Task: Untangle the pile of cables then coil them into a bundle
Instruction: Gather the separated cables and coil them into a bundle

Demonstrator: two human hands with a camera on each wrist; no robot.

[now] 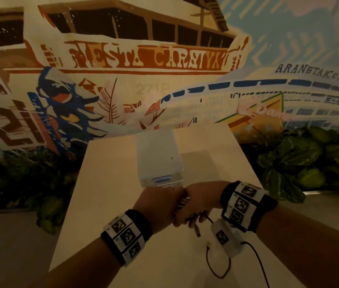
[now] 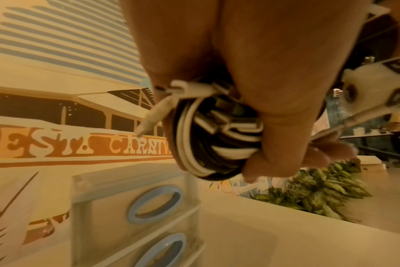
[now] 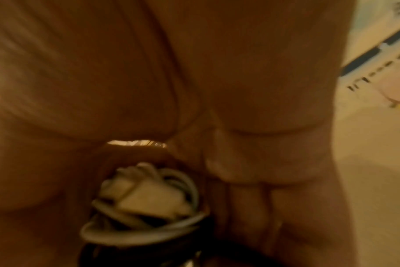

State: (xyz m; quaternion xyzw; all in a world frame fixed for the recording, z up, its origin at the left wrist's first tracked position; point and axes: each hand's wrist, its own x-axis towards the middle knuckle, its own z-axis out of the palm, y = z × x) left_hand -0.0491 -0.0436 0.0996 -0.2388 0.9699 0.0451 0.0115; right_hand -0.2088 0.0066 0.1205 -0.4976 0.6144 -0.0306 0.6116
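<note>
A coiled bundle of white and black cables (image 1: 182,204) is clamped between my two hands above the middle of the table. My left hand (image 1: 162,201) curls round the coil (image 2: 212,137), and a white plug (image 2: 149,117) sticks out to the left. My right hand (image 1: 198,204) grips the same bundle (image 3: 144,207) from the other side; that view is blurred. A dark cable end with a plug (image 1: 197,231) dangles below my right hand. A thin red cable (image 1: 216,265) lies looped on the table under my right wrist.
A translucent plastic drawer unit (image 1: 158,159) with blue oval handles (image 2: 155,204) stands on the pale table (image 1: 106,183) just beyond my hands. Leafy plants (image 1: 289,163) flank the table on both sides. A painted mural wall rises behind.
</note>
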